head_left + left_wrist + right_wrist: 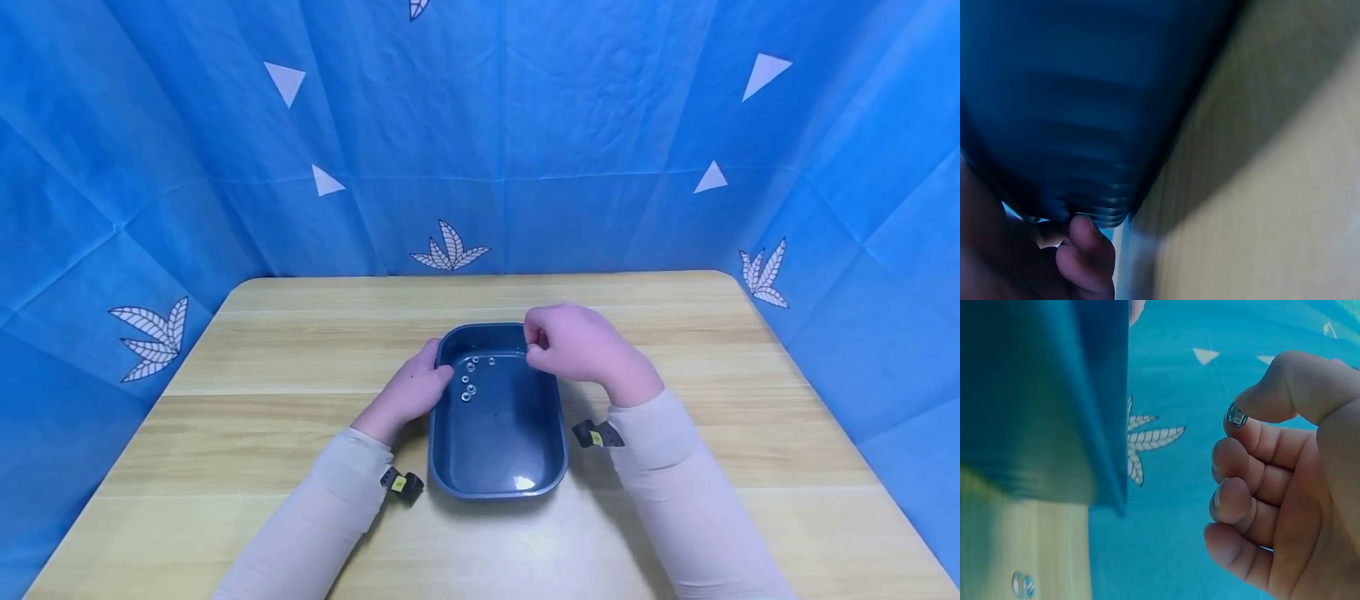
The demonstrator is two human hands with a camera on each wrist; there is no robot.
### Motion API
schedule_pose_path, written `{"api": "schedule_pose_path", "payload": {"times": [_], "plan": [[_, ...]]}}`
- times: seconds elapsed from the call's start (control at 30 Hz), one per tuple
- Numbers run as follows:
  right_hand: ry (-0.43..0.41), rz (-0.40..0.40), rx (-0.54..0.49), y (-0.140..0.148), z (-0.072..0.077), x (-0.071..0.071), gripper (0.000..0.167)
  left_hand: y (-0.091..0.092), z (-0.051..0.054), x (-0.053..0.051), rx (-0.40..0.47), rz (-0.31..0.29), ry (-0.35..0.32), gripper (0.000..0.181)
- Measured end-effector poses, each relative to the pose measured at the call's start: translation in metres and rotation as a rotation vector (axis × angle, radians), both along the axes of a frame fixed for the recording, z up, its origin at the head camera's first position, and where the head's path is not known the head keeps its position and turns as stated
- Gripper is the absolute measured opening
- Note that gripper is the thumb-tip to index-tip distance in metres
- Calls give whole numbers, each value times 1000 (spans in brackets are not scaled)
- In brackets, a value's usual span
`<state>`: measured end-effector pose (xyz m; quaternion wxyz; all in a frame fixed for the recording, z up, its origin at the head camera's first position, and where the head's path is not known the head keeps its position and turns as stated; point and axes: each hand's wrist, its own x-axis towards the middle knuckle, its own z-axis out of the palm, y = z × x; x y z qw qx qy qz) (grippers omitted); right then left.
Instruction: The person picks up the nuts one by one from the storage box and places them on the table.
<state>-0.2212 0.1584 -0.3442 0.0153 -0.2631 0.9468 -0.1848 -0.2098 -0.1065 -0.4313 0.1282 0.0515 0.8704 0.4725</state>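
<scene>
A dark blue rectangular tray [498,450] lies in the middle of the wooden table, with several small metal nuts [466,397] grouped at its upper left. My left hand [412,385] grips the tray's left side, thumb over the rim; the left wrist view shows curled fingers [1088,253] against the outer wall. Above the tray's far right corner, my right hand [588,346] pinches one small metal nut [1236,415] between thumb and index finger. The other fingers of that hand are bent and hold nothing. In the head view, the right hand hides this nut.
A shiny ring-shaped piece [1022,584] shows on the table in the right wrist view; its kind is blurred. The wooden table [300,342] has rounded far corners. A blue cloth [562,125] with white leaf and triangle prints surrounds it at the back and sides.
</scene>
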Motion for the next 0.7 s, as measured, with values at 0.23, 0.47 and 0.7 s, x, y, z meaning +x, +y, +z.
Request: {"api": "schedule_pose_path", "payload": {"times": [0.23,0.47,0.7], "plan": [[12,-30,-52,17,-11,-7,5,0,0,0,2,5,-1,50],[-20,-73,-65,31,-24,-14,5,1,0,-1,5,9,-12,50],[-48,-121,-20,44,-39,-22,5,1,0,0,1,4,-4,50]]}}
